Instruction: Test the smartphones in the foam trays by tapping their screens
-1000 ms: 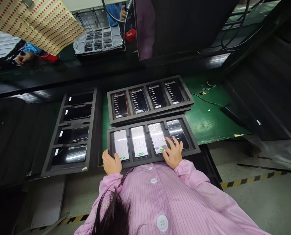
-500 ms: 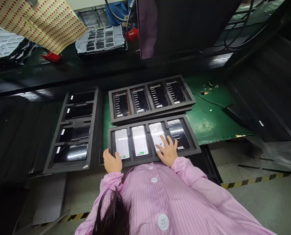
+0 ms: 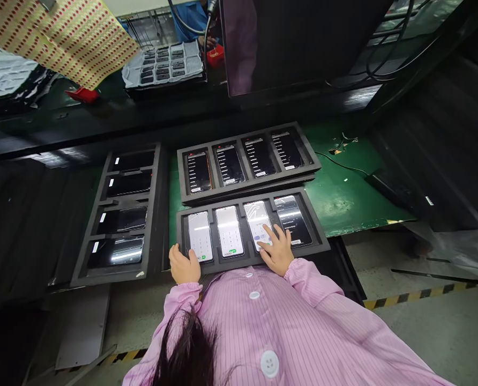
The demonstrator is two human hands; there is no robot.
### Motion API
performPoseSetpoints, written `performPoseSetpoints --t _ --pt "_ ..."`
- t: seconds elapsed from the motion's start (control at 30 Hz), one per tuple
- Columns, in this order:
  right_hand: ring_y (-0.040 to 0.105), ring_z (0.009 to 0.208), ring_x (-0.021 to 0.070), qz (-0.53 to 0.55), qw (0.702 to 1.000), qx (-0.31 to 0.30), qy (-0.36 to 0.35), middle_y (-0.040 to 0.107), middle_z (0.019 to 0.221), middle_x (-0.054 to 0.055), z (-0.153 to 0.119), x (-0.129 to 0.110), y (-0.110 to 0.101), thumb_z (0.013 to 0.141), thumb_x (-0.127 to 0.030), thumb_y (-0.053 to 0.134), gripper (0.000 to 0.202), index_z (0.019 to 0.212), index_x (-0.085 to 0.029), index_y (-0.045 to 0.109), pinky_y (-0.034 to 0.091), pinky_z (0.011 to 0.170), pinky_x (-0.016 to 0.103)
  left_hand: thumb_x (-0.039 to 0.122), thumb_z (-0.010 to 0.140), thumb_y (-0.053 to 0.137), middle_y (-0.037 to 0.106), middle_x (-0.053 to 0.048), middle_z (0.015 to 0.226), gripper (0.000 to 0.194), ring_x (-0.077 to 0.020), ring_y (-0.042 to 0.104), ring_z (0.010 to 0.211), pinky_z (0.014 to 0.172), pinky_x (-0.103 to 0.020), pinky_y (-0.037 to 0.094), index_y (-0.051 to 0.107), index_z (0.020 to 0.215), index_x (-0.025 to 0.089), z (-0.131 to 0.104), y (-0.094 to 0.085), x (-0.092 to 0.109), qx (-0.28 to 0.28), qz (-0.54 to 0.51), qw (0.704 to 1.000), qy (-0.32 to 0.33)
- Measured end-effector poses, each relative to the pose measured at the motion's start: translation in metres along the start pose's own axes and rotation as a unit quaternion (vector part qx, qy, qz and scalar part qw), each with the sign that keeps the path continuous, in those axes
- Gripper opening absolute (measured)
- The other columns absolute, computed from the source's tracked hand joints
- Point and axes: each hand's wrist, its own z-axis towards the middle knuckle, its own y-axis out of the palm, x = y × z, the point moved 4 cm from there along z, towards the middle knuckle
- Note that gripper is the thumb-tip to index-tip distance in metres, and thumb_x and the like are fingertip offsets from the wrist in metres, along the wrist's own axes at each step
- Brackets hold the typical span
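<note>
A dark foam tray (image 3: 247,261) close to my body holds several phones. Two on its left, one of them the second phone (image 3: 230,230), show white dial pads. My right hand (image 3: 277,249) is over the third phone (image 3: 256,213), fingers spread, fingertips at its lit keypad. To its right lies a phone with a dark menu screen (image 3: 293,220). My left hand (image 3: 185,265) rests at the tray's left front corner beside the first phone (image 3: 200,236), fingers apart and holding nothing.
Behind is another tray (image 3: 239,188) of phones with dark list screens. A third tray (image 3: 152,214) stands at the left. A cable (image 3: 343,165) crosses the green table (image 3: 339,206). A dark panel (image 3: 311,43) overhangs the back; a person's hand (image 3: 210,41) shows beyond.
The fingers of my right hand have shifted slightly over the third phone, and purple highlights now show on its keypad. My left hand has stayed put.
</note>
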Motion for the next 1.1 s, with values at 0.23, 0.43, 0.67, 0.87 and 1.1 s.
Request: performPoseSetpoints --t 0.23,0.43,0.67,0.87,1.1 --pt "0.029 0.123 0.0344 -0.028 0.989 0.086 0.117 0.046 0.131 0.01 -0.008 0.017 -0.006 0.082 -0.025 0.043 0.027 0.079 -0.02 0.069 0.023 0.094 0.061 0.034 0.081 0.041 0.042 -0.018 0.13 0.051 -0.0297 0.042 0.119 0.096 -0.045 0.036 0.038 0.127 0.011 -0.001 0.0 0.001 -0.003 -0.001 1.0 -0.005" --pt "0.026 0.125 0.0336 0.006 1.0 0.001 0.013 0.04 0.136 0.005 0.0 0.0 0.0 0.081 -0.028 0.045 0.026 0.093 -0.027 0.068 0.02 0.096 0.06 0.033 0.081 0.041 0.042 -0.018 0.13 0.051 -0.0291 0.041 0.12 0.097 -0.044 0.035 0.037 0.127 0.011 0.0 0.001 0.0 0.001 -0.003 1.0 -0.001" --pt "0.038 0.12 0.0274 0.032 0.989 0.129 0.065 0.054 0.119 0.01 -0.008 0.019 -0.009 0.082 -0.025 0.04 0.023 0.085 -0.019 0.062 0.024 0.098 0.052 0.033 0.081 0.039 0.046 -0.02 0.125 0.051 -0.0307 0.045 0.114 0.092 -0.046 0.037 0.039 0.126 0.008 -0.001 0.001 0.002 -0.012 0.012 1.0 -0.009" --pt "0.05 0.109 0.0247 0.072 0.971 0.21 0.087 0.064 0.1 0.008 -0.019 0.035 -0.02 0.081 -0.023 0.04 0.015 0.085 -0.019 0.053 0.028 0.096 0.049 0.033 0.08 0.04 0.051 -0.022 0.117 0.052 -0.0308 0.049 0.109 0.091 -0.046 0.037 0.04 0.124 0.005 -0.003 0.002 0.004 -0.023 0.009 1.0 -0.006" --pt "0.047 0.113 0.023 0.138 0.982 0.013 -0.13 0.065 0.105 0.007 -0.003 -0.014 0.0 0.081 -0.022 0.041 0.02 0.095 -0.018 0.055 0.026 0.1 0.048 0.03 0.079 0.041 0.053 -0.018 0.117 0.049 -0.0264 0.05 0.11 0.094 -0.041 0.038 0.04 0.123 0.008 -0.014 0.011 0.006 -0.033 -0.054 0.998 0.005"
